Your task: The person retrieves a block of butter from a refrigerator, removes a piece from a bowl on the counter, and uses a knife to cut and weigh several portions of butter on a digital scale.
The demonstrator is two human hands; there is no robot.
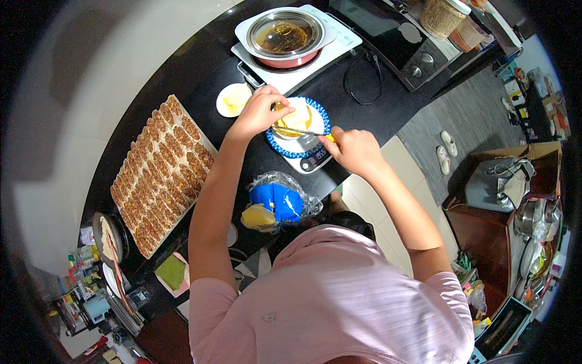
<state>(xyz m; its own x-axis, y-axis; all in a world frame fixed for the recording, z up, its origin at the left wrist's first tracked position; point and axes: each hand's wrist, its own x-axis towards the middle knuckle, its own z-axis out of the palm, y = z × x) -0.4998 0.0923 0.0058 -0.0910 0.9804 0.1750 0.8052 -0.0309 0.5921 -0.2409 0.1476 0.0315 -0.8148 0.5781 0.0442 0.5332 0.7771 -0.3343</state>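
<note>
My right hand (354, 148) is closed around the yellow handle of a knife (303, 131), whose thin blade points left across a blue-rimmed plate (326, 112). Pale yellow, butter-like pieces (295, 115) lie in the middle of that plate. Over the plate's left side, my left hand (265, 109) has its fingers bent together by the pieces and the blade tip; what they pinch is hidden. Under the plate is a kitchen scale (315, 161) with a small display. A small white bowl (225, 111) with more yellow pieces sits just beyond my left hand.
An opened blue package (276, 203) with a pale yellow block lies near me. Long rows of brown, nut-studded pieces cover a tray (212, 148) at left. At the back, a glass-lidded pot (291, 59) stands on a white hob (339, 39), beside a microwave (418, 64) and a black cable (364, 97).
</note>
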